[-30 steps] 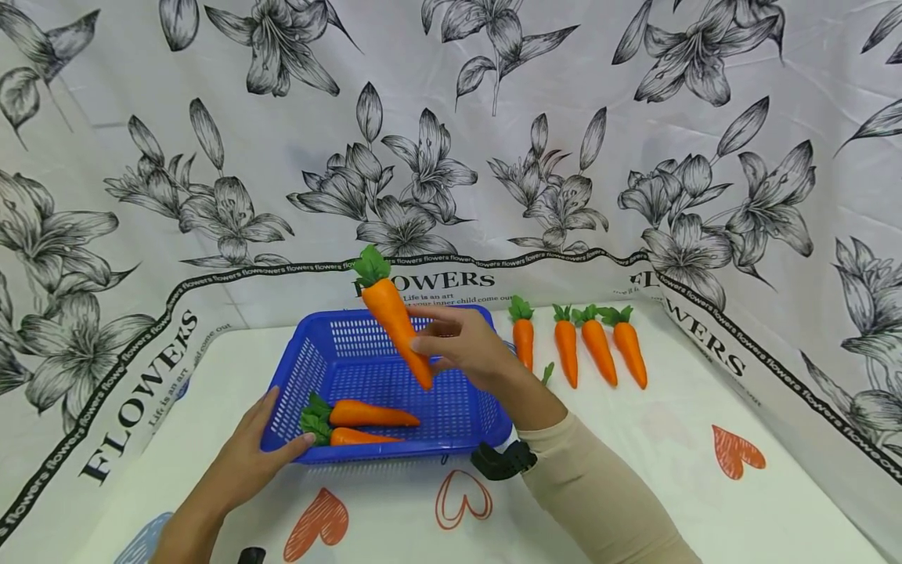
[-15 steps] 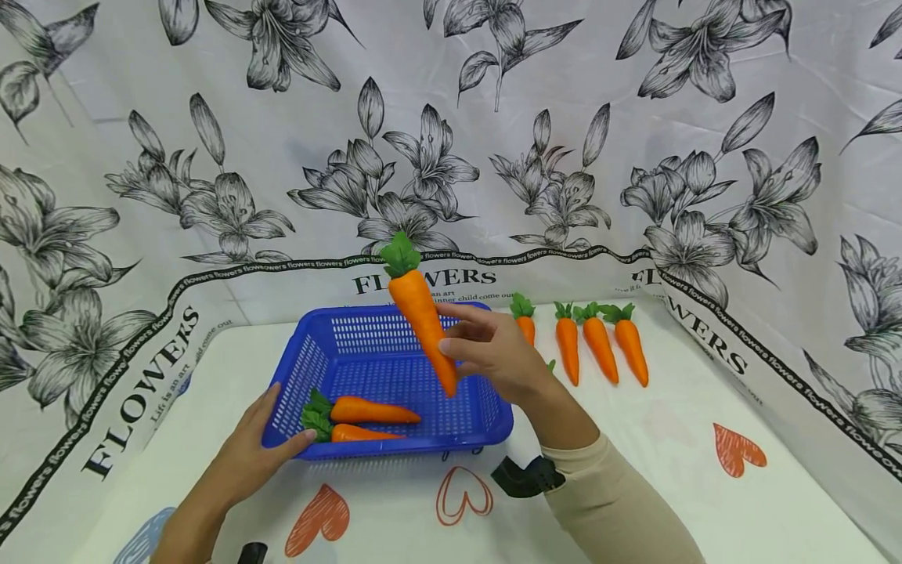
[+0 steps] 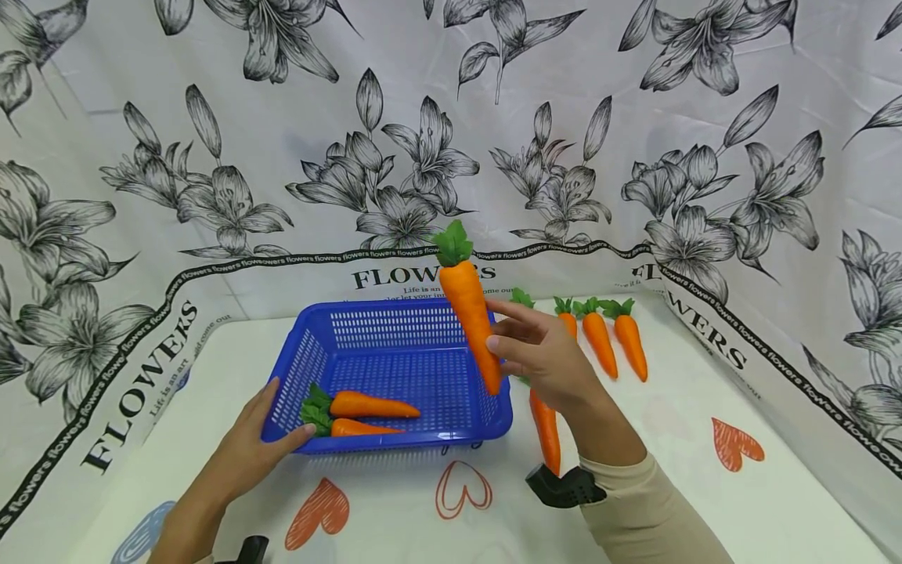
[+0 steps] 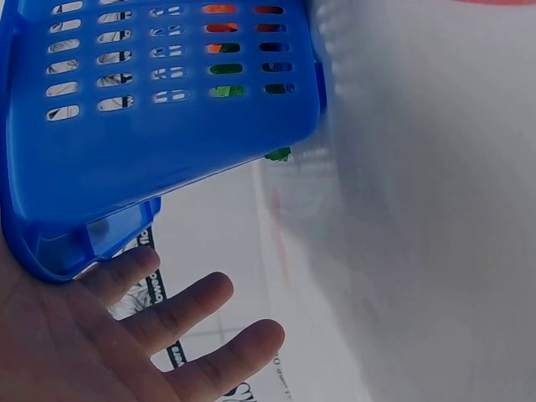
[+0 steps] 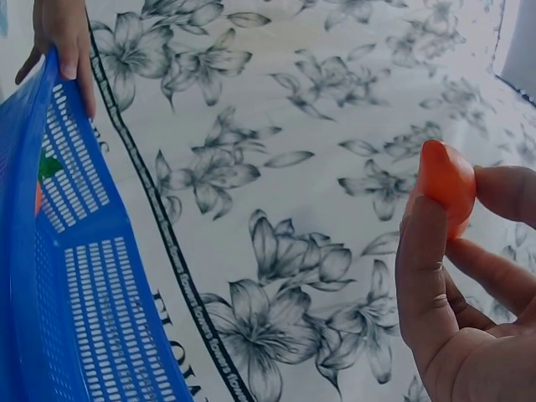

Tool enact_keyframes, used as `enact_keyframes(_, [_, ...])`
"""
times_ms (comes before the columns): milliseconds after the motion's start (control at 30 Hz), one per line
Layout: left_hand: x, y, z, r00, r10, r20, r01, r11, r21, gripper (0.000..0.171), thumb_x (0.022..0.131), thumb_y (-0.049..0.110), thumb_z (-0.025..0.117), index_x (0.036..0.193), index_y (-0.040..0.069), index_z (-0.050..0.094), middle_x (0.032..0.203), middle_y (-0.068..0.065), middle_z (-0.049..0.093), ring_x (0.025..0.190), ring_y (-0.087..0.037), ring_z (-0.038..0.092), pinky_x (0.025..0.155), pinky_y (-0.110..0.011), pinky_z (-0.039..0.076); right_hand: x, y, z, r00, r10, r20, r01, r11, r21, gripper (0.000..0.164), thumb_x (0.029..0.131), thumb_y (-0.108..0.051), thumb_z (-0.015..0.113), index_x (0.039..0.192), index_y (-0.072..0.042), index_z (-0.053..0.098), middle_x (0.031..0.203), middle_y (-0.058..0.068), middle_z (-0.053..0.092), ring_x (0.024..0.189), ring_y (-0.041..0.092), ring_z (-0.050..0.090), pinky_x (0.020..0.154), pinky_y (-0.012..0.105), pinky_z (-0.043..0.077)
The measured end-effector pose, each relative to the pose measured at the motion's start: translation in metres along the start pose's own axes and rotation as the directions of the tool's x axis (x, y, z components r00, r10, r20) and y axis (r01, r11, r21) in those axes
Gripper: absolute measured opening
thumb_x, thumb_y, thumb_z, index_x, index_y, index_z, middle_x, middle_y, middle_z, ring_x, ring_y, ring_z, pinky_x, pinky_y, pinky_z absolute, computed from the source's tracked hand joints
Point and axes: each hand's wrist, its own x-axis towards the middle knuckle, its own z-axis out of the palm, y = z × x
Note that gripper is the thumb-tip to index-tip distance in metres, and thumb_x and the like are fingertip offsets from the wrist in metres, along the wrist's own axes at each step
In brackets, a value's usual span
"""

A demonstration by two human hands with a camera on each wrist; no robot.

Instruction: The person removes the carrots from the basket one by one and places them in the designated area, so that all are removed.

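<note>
In the head view my right hand [image 3: 546, 352] pinches an orange carrot [image 3: 468, 313] near its narrow end, its green leafy top pointing up. The carrot is held over the right end of a blue plastic basket [image 3: 387, 444]; the right wrist view shows its orange tip [image 5: 444, 184] between thumb and fingers. Two more carrots lie in the basket, a rear carrot [image 3: 373, 405] and a front carrot [image 3: 362, 427] partly hidden by the rim. My left hand [image 3: 250, 446] rests against the basket's front left corner, thumb along the rim, with straight, spread fingers [image 4: 234, 356] in the left wrist view.
Right of the basket, several carrots lie on the white table, including a far right carrot [image 3: 629, 345] and a nearer carrot [image 3: 546, 435] partly covered by my right hand. A flower-printed cloth [image 3: 564, 274] stands behind the table. Heart prints [image 3: 736, 444] mark the tabletop.
My right hand has carried the carrot rightward from over the basket's middle to its right end, and the carrot now stands more upright. My left hand stays at the basket corner.
</note>
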Motion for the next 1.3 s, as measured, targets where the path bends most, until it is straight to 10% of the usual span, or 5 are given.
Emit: enact_keyframes(1300, [0.003, 0.003, -0.001, 1.000, -0.010, -0.001, 0.010, 1.000, 0.001, 0.105, 0.088, 0.053, 0.063, 0.155, 0.011, -0.005, 0.154, -0.031, 0.004, 0.129, -0.059, 0.022, 0.095, -0.075, 0.023, -0.083, 0.012, -0.097, 0.960, -0.041, -0.276, 0.032, 0.999, -0.036, 0.052, 0.092, 0.005, 0.061, 0.142, -0.001, 0.047, 0.101, 0.010, 0.061, 0.088, 0.019, 0.062, 0.066, 0.034, 0.058])
